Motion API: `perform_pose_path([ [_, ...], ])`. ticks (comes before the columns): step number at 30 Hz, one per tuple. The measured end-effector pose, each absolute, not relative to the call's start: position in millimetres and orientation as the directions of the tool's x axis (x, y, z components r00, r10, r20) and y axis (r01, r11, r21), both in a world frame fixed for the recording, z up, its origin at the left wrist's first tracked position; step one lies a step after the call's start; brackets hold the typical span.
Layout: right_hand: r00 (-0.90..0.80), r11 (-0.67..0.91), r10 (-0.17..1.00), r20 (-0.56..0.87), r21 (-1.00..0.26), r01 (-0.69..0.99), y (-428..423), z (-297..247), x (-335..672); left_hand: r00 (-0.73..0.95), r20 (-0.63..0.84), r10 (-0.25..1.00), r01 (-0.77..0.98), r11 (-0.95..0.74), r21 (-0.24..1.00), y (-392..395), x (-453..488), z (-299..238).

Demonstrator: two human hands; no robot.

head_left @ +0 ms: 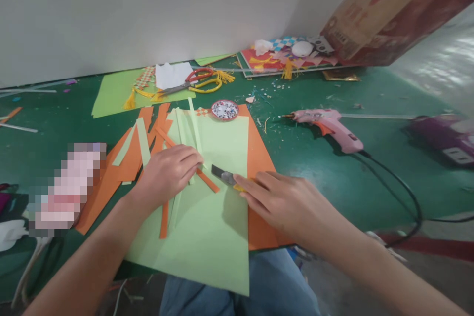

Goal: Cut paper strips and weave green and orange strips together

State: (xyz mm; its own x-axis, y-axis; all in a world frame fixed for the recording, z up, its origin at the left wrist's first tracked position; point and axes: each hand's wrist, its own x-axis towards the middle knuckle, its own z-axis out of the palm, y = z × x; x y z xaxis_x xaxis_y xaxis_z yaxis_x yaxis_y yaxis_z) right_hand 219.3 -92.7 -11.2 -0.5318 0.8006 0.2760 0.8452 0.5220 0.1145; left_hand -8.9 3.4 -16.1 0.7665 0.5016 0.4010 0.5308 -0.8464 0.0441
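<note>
A light green paper sheet (pixel 215 227) lies on an orange sheet (pixel 259 158) at the near edge of the green table (pixel 314 168). My left hand (pixel 168 175) rests fingers-down on the green sheet, pressing on thin green and orange paper strips (pixel 185 131). My right hand (pixel 285 202) is closed around a utility knife (pixel 224 176) with a yellow body, its blade tip touching the green sheet just right of my left fingertips.
A pink glue gun (pixel 328 126) with a black cord lies to the right. A small round dish of googly eyes (pixel 224 109) sits behind the sheets. Red-handled scissors (pixel 190 81), yellow tassels and craft scraps lie farther back. A cardboard box (pixel 392 10) leans at back right.
</note>
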Motion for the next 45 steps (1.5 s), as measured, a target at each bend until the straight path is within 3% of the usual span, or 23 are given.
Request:
perform_pose_path([
  [28,-0.525,0.511,0.793,0.309,0.133,0.849,-92.1,-10.9,218.5,0.77,0.41,0.489,0.523,-0.852,0.034,3.4,-8.8,-16.1],
  [33,-0.442,0.397,0.801,0.403,0.195,0.897,-86.8,-7.7,227.4,0.775,0.415,0.476,0.516,-0.857,0.021,3.9,-9.9,-16.8],
  [37,-0.402,0.386,0.802,0.442,0.129,0.913,-86.1,-8.2,236.5,0.774,0.413,0.479,0.518,-0.855,0.02,4.2,-10.3,-16.8],
  [41,-0.339,0.368,0.839,0.425,0.015,0.93,-81.4,-14.8,234.7,0.773,0.416,0.478,0.519,-0.854,0.017,4.2,-10.3,-16.1],
  [45,-0.273,0.251,0.902,0.336,0.109,0.962,-67.6,-17.2,226.4,0.773,0.416,0.479,0.519,-0.855,0.02,4.6,-11.0,-16.2],
])
